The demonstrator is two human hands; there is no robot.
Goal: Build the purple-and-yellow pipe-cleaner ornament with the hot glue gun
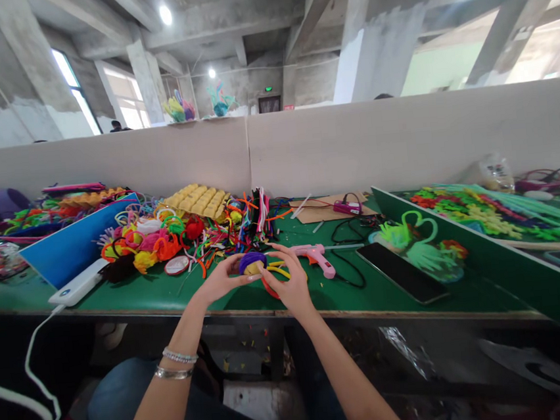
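Both my hands meet above the front edge of the green table [179, 292]. My left hand [223, 278] and my right hand [289, 282] pinch a small purple coil of pipe cleaner [252, 261] with a yellow part under it, held between the fingertips. Yellow and orange pipe cleaner loops [279, 275] lie on the table just behind my right hand. A pink glue gun [317, 256] rests right of my hands, its black cord trailing away. Two bracelets circle my left wrist.
A heap of coloured pipe cleaners and finished fuzzy pieces [173, 237] lies at the left. A blue board [73, 246] and white power bank [77, 286] stand further left. A dark phone [401, 271] and green divider [488, 262] lie at the right. A beige partition [353, 143] closes the back.
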